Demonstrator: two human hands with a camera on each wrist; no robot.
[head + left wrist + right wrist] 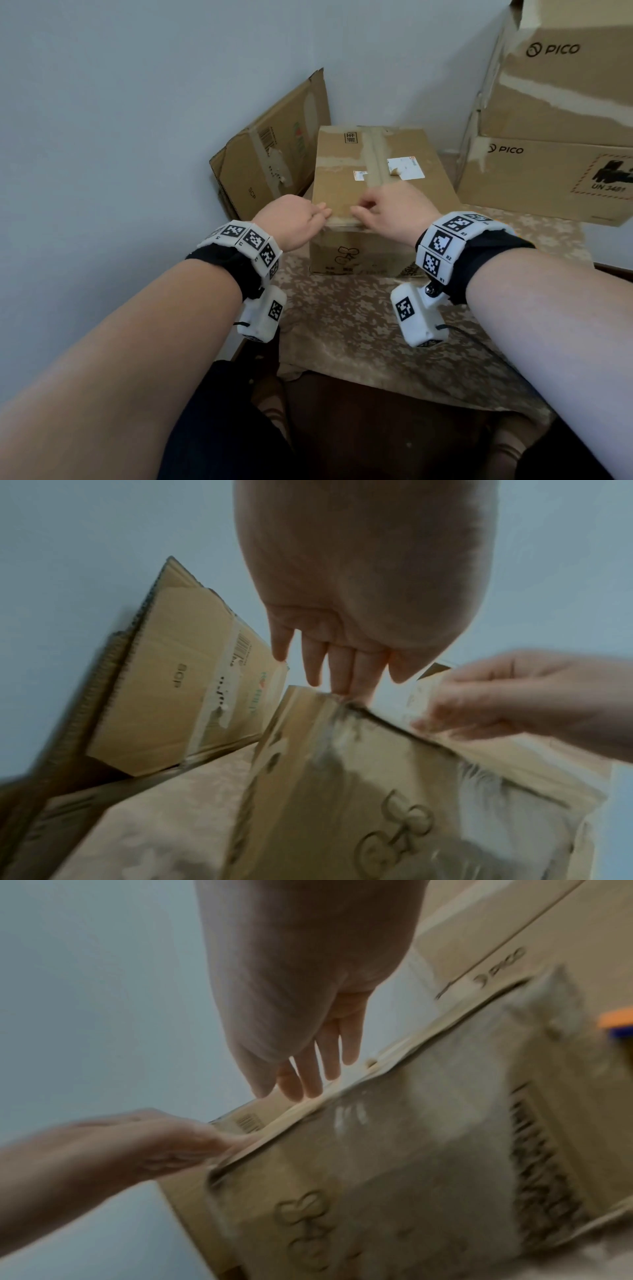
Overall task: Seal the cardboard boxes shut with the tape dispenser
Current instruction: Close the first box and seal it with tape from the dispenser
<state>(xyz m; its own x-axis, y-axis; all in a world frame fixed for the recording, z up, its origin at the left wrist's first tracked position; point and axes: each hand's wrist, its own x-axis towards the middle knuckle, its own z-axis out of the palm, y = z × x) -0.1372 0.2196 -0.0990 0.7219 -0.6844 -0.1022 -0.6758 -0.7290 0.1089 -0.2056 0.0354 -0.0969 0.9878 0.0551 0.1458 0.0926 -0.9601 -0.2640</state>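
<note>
A brown cardboard box [342, 178] stands on the table with its flaps down and old tape along the top seam [375, 154]. My left hand [301, 216] has straight fingers [342, 669] whose tips touch the box's near top edge [359, 710]. Close beside it, my right hand [387, 209] reaches over the same edge with loosely extended fingers [311, 1074] and holds nothing. A blurred orange and blue object [614, 1024] shows to the box's right; I cannot tell what it is. The box's front face [411, 1164] bears a scribbled mark.
A flattened carton [270, 154] leans on the wall at the left of the box. Two stacked PICO boxes [555, 120] stand at the right. A floral cloth [359, 325] covers the table, whose near edge lies close to my legs.
</note>
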